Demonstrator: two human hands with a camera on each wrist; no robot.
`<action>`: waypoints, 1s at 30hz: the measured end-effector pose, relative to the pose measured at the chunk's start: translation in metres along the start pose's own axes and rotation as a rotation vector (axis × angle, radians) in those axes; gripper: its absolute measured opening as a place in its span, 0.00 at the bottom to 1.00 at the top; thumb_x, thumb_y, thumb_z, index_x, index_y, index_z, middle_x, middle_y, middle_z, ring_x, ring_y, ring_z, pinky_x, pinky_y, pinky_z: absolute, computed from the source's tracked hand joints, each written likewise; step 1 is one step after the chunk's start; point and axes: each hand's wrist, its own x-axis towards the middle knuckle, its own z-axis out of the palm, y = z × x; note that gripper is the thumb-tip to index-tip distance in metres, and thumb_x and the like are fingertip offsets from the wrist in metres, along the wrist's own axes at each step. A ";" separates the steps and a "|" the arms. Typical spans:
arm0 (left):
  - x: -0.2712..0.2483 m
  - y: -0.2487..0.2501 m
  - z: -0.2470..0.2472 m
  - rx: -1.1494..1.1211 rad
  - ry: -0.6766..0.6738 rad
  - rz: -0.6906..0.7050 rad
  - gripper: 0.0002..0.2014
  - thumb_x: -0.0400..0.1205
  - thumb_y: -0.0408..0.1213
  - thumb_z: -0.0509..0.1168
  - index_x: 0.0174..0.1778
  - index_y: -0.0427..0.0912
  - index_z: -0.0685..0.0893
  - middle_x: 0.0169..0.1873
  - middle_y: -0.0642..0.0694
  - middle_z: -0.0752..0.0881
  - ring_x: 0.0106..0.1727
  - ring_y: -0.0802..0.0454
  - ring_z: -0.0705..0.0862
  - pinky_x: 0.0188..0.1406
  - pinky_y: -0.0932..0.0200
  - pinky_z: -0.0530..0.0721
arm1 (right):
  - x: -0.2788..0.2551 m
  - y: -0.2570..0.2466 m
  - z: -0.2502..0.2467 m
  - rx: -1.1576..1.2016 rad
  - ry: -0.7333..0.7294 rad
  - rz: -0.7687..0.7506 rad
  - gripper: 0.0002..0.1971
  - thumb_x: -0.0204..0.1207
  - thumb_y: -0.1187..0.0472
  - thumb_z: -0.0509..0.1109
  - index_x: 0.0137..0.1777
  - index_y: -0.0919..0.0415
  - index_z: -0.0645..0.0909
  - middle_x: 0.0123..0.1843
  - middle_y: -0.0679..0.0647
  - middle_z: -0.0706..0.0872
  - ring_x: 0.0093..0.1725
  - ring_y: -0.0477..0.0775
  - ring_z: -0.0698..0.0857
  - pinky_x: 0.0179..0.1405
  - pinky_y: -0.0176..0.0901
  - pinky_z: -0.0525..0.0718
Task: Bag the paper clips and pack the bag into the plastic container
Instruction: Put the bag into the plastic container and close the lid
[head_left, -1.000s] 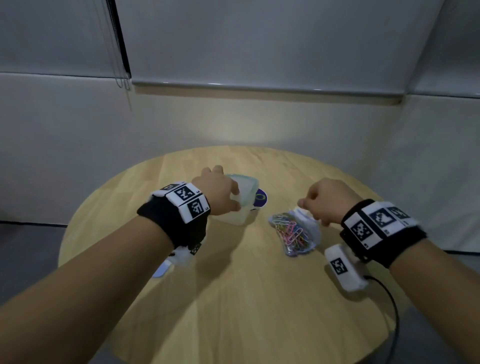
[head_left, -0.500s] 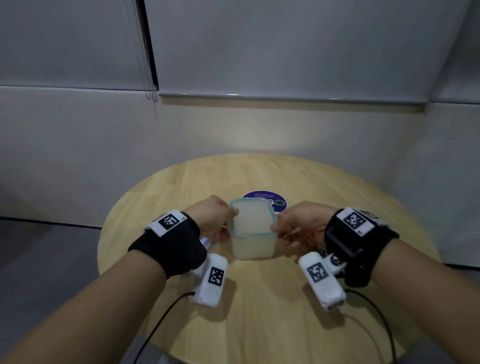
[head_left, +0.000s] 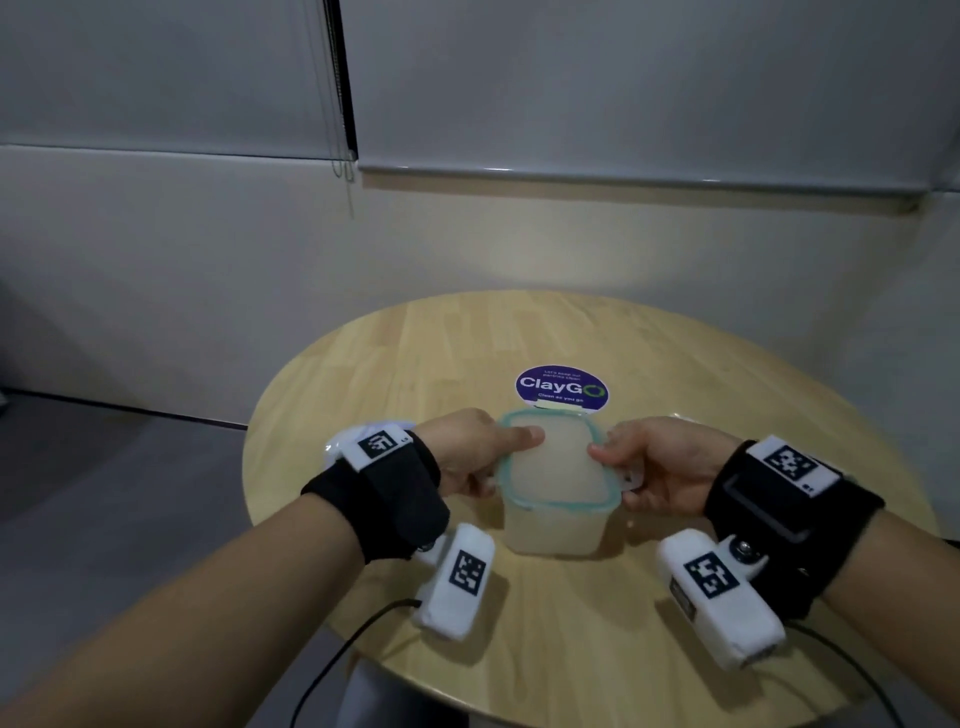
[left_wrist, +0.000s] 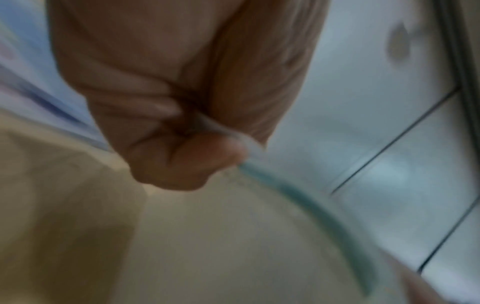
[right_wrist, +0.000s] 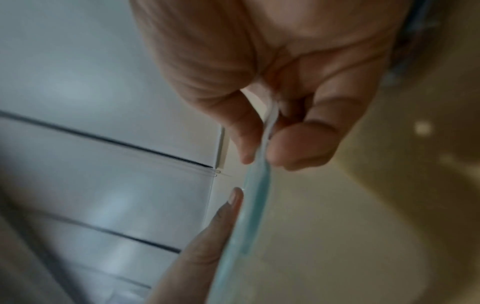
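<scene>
**Supervisor:** Start with the big things. What's the layout?

**Me:** I'm looking at a round wooden desk (head_left: 545, 623) against a pale wall, with a purple ClayGo sticker (head_left: 562, 388) near its middle. Just in front of the sticker, between my hands, stands the plastic container (head_left: 550, 527), translucent and squarish, with its lid (head_left: 555, 465) on top.

**Supervisor:** Why both hands on it?

**Me:** My guess is I'm bracing the box from both sides to work the lid, either seating it or freeing it. I can't tell which. My left hand (head_left: 470, 451) has its grip closed on the lid's left edge, thumb flat on top and the other fingers curled beneath. My right hand (head_left: 657, 470) pinches the right edge and its side tab between thumb and fingers; the right wrist view shows the thin rim caught in that pinch.

**Supervisor:** How does the lid look?

**Me:** Cloudy and pale, with a teal seal (right_wrist: 255, 197) running round the rim. It looks thin and somewhat flexible.

**Supervisor:** And the bag of paper clips?

**Me:** I can't see it in any view. The walls are too frosted to say whether it's inside.
</scene>
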 end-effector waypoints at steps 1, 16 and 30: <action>0.001 -0.001 0.000 0.035 0.025 0.023 0.15 0.81 0.48 0.71 0.42 0.40 0.77 0.27 0.45 0.74 0.23 0.52 0.71 0.21 0.64 0.73 | -0.003 0.000 0.003 -0.094 0.053 -0.045 0.05 0.78 0.66 0.67 0.41 0.61 0.78 0.24 0.55 0.84 0.15 0.47 0.79 0.12 0.32 0.78; -0.015 0.019 0.005 0.297 -0.007 0.041 0.22 0.87 0.45 0.62 0.74 0.41 0.67 0.39 0.35 0.80 0.27 0.45 0.80 0.32 0.46 0.89 | -0.025 0.044 0.077 -2.013 0.635 -0.756 0.14 0.50 0.62 0.65 0.35 0.69 0.84 0.22 0.67 0.82 0.14 0.60 0.79 0.16 0.36 0.69; -0.010 0.020 0.003 0.253 -0.023 0.035 0.19 0.87 0.45 0.62 0.69 0.39 0.71 0.55 0.28 0.82 0.31 0.43 0.80 0.42 0.41 0.88 | -0.055 0.020 0.100 -2.120 0.404 -0.504 0.13 0.69 0.66 0.65 0.52 0.71 0.79 0.41 0.67 0.86 0.38 0.65 0.88 0.25 0.41 0.73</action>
